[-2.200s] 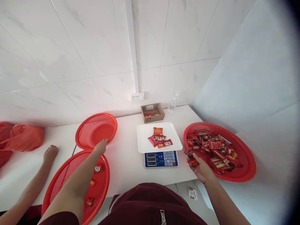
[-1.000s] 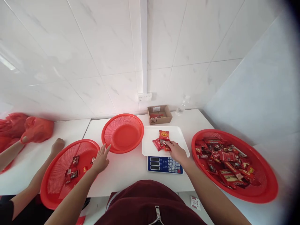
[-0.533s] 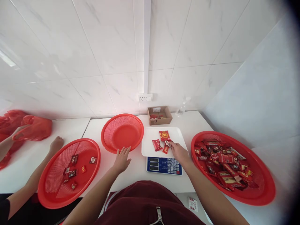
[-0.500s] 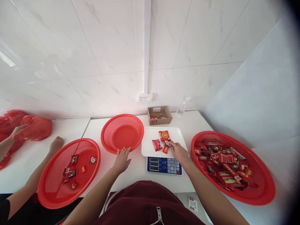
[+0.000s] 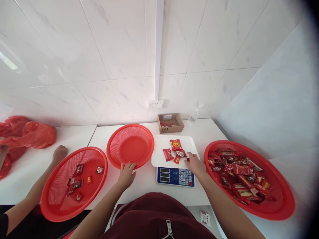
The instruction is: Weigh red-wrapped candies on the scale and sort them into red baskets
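My left hand point(image 5: 126, 176) has its fingers hooked over the near rim of a red plastic basket point(image 5: 109, 142), which holds nothing. At the right edge of the white scale tray point(image 5: 159, 141), my right hand point(image 5: 196, 164) is closed with a small dark red candy point(image 5: 187, 159) showing at its fingertips, mostly hidden. On the tray lie a large red packet with a gold circle point(image 5: 175, 144), a pinkish-red candy packet point(image 5: 168, 154), a candy with a white label point(image 5: 180, 153) and a small red candy point(image 5: 176, 159). The scale's blue keypad point(image 5: 175, 177) is below the tray.
A red basket point(image 5: 289, 205) heaped with wrapped candies stands at right; another red basket point(image 5: 46, 209) with several candies at left. Another person's hand point(image 5: 59, 154) rests beyond it, near red plastic bags point(image 5: 40, 134). A cardboard box point(image 5: 170, 128) and a clear bottle point(image 5: 193, 116) stand by the wall.
My right hand has moved right, off the white-labelled candy, which now lies uncovered on the tray. My left hand has taken hold of the middle basket's rim, and the basket has shifted slightly towards me.
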### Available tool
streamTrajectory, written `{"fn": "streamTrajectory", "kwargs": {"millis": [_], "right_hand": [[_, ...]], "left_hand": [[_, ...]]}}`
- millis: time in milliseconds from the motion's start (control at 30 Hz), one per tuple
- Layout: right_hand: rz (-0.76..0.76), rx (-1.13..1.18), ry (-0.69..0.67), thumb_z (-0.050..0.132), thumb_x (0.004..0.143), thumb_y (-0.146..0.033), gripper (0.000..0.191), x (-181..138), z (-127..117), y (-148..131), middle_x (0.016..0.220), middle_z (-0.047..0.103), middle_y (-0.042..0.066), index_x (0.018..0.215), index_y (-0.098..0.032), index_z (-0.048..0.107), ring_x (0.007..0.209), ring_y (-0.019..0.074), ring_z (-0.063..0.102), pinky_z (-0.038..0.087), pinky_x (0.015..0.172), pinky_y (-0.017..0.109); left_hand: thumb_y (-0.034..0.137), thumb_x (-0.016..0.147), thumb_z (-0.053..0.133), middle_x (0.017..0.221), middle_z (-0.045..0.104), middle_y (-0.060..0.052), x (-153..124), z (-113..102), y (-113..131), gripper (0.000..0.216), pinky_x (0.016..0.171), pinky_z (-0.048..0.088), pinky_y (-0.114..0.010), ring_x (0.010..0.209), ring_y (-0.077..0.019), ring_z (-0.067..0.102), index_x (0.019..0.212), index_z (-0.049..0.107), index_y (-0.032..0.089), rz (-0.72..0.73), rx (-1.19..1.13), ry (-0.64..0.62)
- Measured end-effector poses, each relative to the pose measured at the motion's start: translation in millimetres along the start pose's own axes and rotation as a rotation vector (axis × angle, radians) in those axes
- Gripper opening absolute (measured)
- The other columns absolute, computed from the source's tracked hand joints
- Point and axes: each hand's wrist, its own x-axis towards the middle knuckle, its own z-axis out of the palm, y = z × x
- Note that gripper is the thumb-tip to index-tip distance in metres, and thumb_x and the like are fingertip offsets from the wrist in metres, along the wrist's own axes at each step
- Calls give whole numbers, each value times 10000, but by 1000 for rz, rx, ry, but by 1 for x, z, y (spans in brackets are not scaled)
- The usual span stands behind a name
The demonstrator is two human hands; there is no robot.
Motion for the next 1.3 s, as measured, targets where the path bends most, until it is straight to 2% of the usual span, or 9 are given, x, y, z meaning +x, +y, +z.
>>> {"fn": "streamTrajectory", "kwargs": {"millis": [200, 367, 600, 700, 800, 933, 1067, 1200, 1300], "right_hand": [[-63, 30, 9, 377, 861, -320, 488, 3, -4, -12, 1174, 485, 99, 1345, -268, 346, 900, 222, 604, 418, 627, 293], [-121, -29, -6, 383, 865, -354, 421, 4, -3, -24, 1132, 494, 87, 1274, -268, 436, 875, 215, 607, 415, 612, 286], [-15, -28, 25, 362, 858, -307, 366, 10, -6, -18, 1116, 537, 114, 1170, -226, 535, 842, 225, 620, 439, 637, 319], [50, 206, 83, 365, 849, -350, 343, 11, -14, -19, 1044, 590, 120, 1029, -180, 603, 845, 237, 621, 457, 661, 331], [-8, 660, 36, 383, 841, -383, 335, 6, -28, -47, 920, 646, 88, 958, -165, 609, 782, 193, 631, 480, 628, 280], [-238, 1050, -93, 480, 803, -449, 488, -5, -43, -109, 1157, 600, 81, 1235, -222, 478, 737, 148, 638, 501, 589, 254], [-394, 761, -51, 492, 817, -443, 589, -7, -36, -133, 1392, 404, 99, 1365, -283, 344, 808, 146, 630, 507, 694, 293], [-228, 122, -19, 429, 863, -401, 448, -7, -10, -104, 1371, 407, 139, 1275, -230, 466, 986, 227, 592, 467, 763, 339], [-115, -64, -73, 376, 868, -473, 506, -7, 5, -83, 1303, 448, 165, 1299, -211, 421, 940, 250, 610, 464, 709, 349]], "left_hand": [[163, 837, 412, 1195, 584, -92, -6, -2, -4, 331, 1077, 171, -547, 1199, -260, 459, 1140, 535, 213, -3, -11, 11], [170, 831, 414, 1172, 595, -88, -7, 0, -9, 316, 1074, 175, -539, 1172, -256, 477, 1115, 544, 220, -9, 0, 7], [182, 830, 412, 1154, 598, -83, -10, -2, -10, 299, 1081, 157, -519, 1155, -236, 482, 1097, 542, 219, -14, -1, -11], [185, 825, 412, 1122, 605, -83, -11, -5, -8, 287, 1079, 162, -509, 1118, -227, 502, 1078, 546, 217, -10, -8, -20], [187, 823, 414, 1116, 605, -74, -12, -7, -6, 292, 1081, 157, -501, 1096, -215, 515, 1082, 541, 231, -12, -20, -24], [181, 824, 417, 1115, 608, -76, -11, -7, -7, 297, 1083, 145, -509, 1103, -219, 516, 1088, 543, 233, -16, -24, -16], [172, 822, 425, 1128, 610, -78, -11, -7, -7, 308, 1081, 158, -506, 1111, -228, 518, 1098, 548, 233, -10, -21, -15], [177, 827, 429, 1118, 618, -76, -13, -6, -6, 302, 1085, 158, -485, 1104, -225, 527, 1099, 551, 229, -15, -21, 4], [173, 822, 438, 1112, 618, -76, -14, -5, -6, 315, 1087, 152, -480, 1105, -223, 533, 1114, 545, 224, -25, -25, 0]]}}
